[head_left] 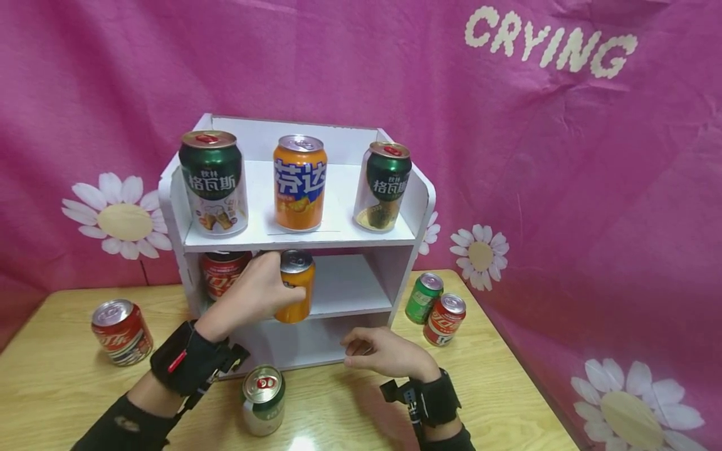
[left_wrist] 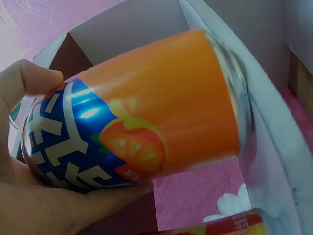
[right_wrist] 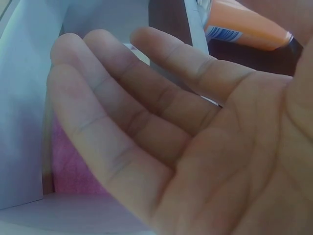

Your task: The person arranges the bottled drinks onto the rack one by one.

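Note:
My left hand (head_left: 256, 294) grips an orange soda can (head_left: 301, 285) around its upper part, at the front edge of the middle level of a white shelf unit (head_left: 350, 282). In the left wrist view the orange can (left_wrist: 171, 107) shows a blue label and a fruit picture, its base right at the shelf board's edge. Thumb and fingers lie on opposite sides of it. Beside it on the same level, a red can (head_left: 220, 269) is partly hidden by that hand. My right hand (head_left: 389, 354) holds nothing, fingers loosely bent, in front of the lowest level.
The top level bears a green-and-white can (head_left: 217, 181), another orange can (head_left: 301, 188) and a green-topped can (head_left: 386, 181). On the wooden table stand a red can (head_left: 121, 332) at left, a pale can (head_left: 263, 401) in front, and green (head_left: 423, 300) and red (head_left: 444, 321) cans at right.

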`<state>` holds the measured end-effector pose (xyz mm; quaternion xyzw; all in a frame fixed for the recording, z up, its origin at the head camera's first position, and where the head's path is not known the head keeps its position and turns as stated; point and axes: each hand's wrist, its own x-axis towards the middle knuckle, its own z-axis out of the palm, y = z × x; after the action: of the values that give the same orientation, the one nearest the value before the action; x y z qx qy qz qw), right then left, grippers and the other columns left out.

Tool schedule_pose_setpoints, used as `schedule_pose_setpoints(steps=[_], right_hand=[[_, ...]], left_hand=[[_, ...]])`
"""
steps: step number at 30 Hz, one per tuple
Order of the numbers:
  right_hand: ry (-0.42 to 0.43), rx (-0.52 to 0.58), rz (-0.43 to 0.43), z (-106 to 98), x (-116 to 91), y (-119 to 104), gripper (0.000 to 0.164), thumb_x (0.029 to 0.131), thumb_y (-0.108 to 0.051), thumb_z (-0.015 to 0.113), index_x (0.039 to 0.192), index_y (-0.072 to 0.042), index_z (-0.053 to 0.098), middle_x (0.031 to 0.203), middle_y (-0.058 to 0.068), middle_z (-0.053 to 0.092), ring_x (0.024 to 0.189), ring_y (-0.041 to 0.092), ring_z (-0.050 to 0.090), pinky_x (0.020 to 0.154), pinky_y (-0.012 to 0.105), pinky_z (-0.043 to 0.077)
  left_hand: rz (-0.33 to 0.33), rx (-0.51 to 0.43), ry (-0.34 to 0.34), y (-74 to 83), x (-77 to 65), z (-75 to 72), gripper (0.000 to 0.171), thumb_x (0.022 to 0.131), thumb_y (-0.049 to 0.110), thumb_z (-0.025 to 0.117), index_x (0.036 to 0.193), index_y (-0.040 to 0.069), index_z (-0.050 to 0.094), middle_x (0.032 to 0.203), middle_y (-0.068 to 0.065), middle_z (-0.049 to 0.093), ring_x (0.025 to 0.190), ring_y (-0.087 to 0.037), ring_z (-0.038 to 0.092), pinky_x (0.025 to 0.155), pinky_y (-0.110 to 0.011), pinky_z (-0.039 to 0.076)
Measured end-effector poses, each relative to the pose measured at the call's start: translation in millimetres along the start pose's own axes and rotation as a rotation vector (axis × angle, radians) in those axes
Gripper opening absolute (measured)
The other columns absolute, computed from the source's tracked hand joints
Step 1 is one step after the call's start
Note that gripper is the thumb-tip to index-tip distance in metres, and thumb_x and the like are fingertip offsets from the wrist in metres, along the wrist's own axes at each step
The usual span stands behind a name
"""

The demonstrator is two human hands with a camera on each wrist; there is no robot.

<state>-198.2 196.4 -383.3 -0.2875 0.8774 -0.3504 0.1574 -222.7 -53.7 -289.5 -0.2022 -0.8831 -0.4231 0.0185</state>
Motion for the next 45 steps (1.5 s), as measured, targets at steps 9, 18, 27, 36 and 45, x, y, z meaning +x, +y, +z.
schedule_pose_setpoints(steps=[9,18,27,36,45], right_hand=[[0.003,0.010,-0.009,0.6,-0.2,1.6,0.028,0.083,-0.035,0.059,0.103,-0.016,0.057,0.088,-0.007,0.060,0.084,0.007,0.056,0.073,0.022,0.046],[0.016,-0.009,-0.011,0.1,0.2,4.6,0.030,0.083,-0.036,0.059,0.104,-0.016,0.057,0.089,-0.008,0.060,0.085,0.006,0.056,0.074,0.022,0.045],[0.018,-0.016,-0.003,-0.2,0.0,3.0,0.026,0.083,-0.031,0.060,0.103,-0.015,0.057,0.088,-0.008,0.060,0.084,0.006,0.056,0.072,0.022,0.046],[0.022,-0.030,0.007,0.0,-1.6,1.9,0.028,0.083,-0.035,0.059,0.104,-0.016,0.057,0.088,-0.008,0.059,0.083,0.006,0.056,0.072,0.022,0.045],[0.032,-0.022,0.011,0.3,-5.8,1.5,0.028,0.083,-0.034,0.059,0.104,-0.015,0.057,0.088,-0.007,0.059,0.084,0.007,0.056,0.072,0.022,0.046]], left_hand=[[-0.011,0.039,-0.020,0.1,4.4,-2.6,0.040,0.070,0.016,0.065,0.103,0.003,0.046,0.086,-0.007,0.057,0.071,-0.020,0.053,0.065,-0.032,0.044],[0.002,0.062,-0.032,-0.3,6.7,-3.4,0.053,0.073,0.014,0.061,0.119,0.002,0.038,0.097,-0.011,0.056,0.078,-0.020,0.052,0.071,-0.035,0.044],[0.008,0.096,-0.061,-0.7,7.0,-4.9,0.049,0.076,0.014,0.058,0.119,0.002,0.038,0.097,-0.011,0.057,0.078,-0.019,0.053,0.071,-0.035,0.044],[-0.028,0.110,-0.080,0.8,3.7,-5.6,0.041,0.076,0.013,0.059,0.111,-0.002,0.043,0.091,-0.010,0.057,0.072,-0.019,0.052,0.065,-0.032,0.044],[-0.034,0.162,-0.031,0.7,3.7,-0.5,0.042,0.076,0.016,0.060,0.111,-0.001,0.043,0.087,-0.009,0.056,0.068,-0.018,0.051,0.059,-0.030,0.043]])
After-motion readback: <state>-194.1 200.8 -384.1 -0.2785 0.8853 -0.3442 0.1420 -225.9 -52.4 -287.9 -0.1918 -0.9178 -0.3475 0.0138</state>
